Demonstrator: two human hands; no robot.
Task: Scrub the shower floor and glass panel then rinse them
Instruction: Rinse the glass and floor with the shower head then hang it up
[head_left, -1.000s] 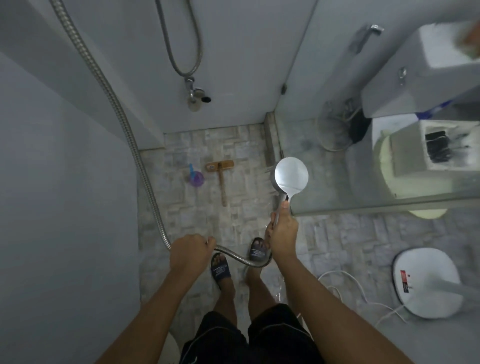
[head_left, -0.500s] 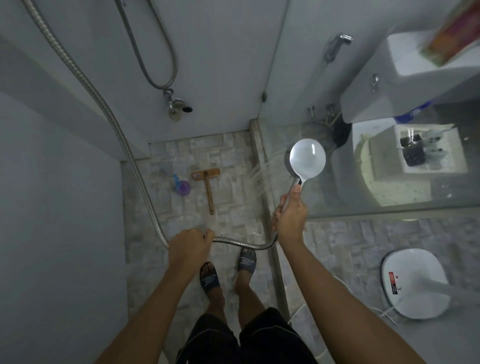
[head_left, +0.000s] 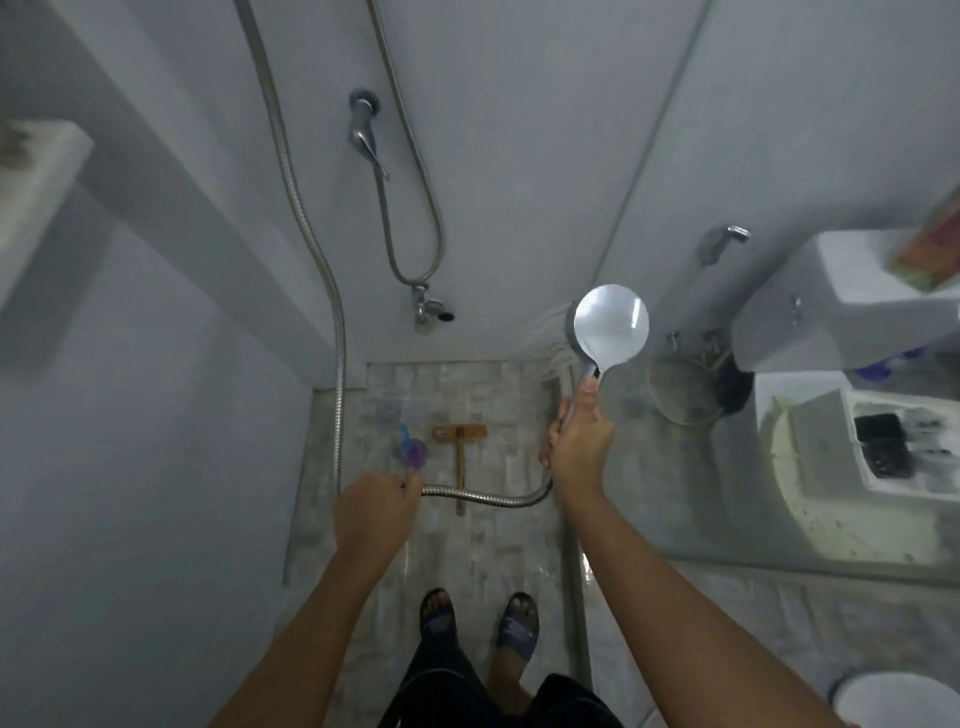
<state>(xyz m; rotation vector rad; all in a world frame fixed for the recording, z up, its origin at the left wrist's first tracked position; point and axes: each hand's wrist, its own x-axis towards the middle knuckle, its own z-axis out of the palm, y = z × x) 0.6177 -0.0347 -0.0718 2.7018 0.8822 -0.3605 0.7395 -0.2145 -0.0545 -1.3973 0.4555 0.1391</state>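
My right hand (head_left: 576, 441) grips the handle of a round chrome shower head (head_left: 612, 323), held up beside the glass panel (head_left: 675, 467) with water spraying leftward from its face. My left hand (head_left: 371, 512) is closed around the metal hose (head_left: 483, 496), which loops between both hands and climbs the left wall. On the stone-tiled shower floor (head_left: 498, 405) lie a wooden-handled scrub brush (head_left: 460, 447) and a small purple and blue object (head_left: 410, 451).
A wall tap (head_left: 427, 309) and mixer lever (head_left: 366, 135) sit on the far wall. Behind the glass stand a toilet (head_left: 810, 457) and its tank (head_left: 841, 296). A white round object (head_left: 893, 701) is at bottom right. My sandalled feet (head_left: 478, 618) stand on the tiles.
My right hand has lifted the shower head higher and further along the glass panel. My view has tilted up, showing more wall. My left hand still holds the hose.
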